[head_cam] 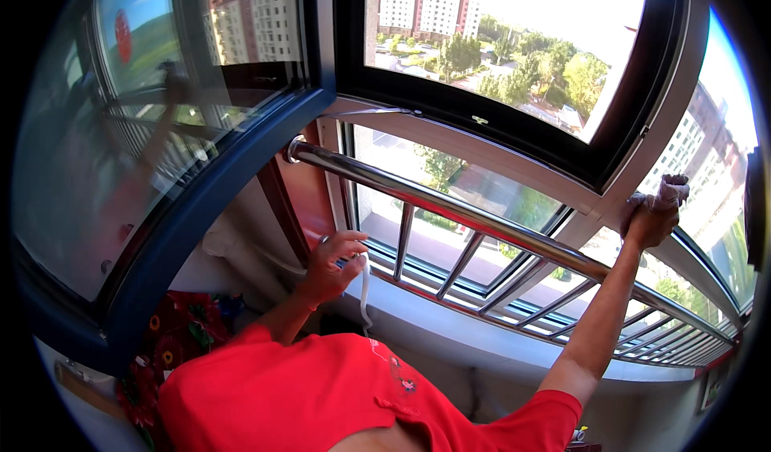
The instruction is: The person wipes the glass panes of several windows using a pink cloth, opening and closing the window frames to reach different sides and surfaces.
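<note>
My right hand is closed around a bunched greyish-purple cloth. Arm outstretched over the railing, it is at the light window frame post to the right; whether the cloth presses on the frame is unclear. My left hand is lower, near the wall end of the polished metal handrail, with fingers curved and a ring on one. A white cord or thin hose hangs down by its thumb and fingertips. I cannot tell whether the fingers grip it or it passes behind them.
An opened window sash with a dark blue frame juts in at the left, its glass reflecting an arm. Metal balusters stand above a white sill. Red floral fabric lies lower left. Trees and tall buildings show far below outside.
</note>
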Available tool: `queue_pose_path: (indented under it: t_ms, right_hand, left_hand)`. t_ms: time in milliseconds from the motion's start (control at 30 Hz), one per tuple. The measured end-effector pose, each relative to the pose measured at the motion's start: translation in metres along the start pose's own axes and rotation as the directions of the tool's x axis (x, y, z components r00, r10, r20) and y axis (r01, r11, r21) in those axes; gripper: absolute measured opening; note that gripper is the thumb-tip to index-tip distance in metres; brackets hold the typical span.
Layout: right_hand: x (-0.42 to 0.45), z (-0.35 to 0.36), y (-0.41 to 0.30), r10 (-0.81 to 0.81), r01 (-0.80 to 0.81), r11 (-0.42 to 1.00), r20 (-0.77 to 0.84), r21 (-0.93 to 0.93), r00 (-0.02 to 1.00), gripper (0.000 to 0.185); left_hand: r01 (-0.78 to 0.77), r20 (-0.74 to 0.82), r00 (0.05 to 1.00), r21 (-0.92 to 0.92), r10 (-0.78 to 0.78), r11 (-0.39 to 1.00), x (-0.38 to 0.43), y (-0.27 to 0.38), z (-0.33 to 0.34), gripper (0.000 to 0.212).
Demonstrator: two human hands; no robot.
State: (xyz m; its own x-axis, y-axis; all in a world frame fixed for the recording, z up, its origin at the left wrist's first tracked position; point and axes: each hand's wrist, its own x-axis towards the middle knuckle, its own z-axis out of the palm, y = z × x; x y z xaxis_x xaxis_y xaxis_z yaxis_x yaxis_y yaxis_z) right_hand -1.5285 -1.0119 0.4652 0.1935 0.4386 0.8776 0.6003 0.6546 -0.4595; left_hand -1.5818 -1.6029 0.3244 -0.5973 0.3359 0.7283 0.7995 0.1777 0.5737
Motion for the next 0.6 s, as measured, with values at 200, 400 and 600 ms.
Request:
queue_pose_path:
  t_ms: [200,400,600]
  right_hand:
    - [0.005,-0.002,0.006,-0.001,0.0,1.0,0.109,0.005,0.994,0.053]
    - [0.012,0.004,0.024,-0.01,0.009,1.0,0.085,0.009,0.996,0.052]
    - [0.011,0.023,0.028,-0.023,0.037,0.992,0.119,-0.12,0.993,0.058]
  left_hand:
    - [0.459,-0.243,0.691,-0.58,-0.681,0.673,-0.051,-0.01,-0.072,0.024]
    - [0.035,-0.449,0.582,-0.819,-0.677,0.573,-0.086,0.014,-0.152,0.042]
    - [-0.422,-0.729,0.57,-0.655,-0.379,0.627,-0.12,0.059,-0.235,0.04]
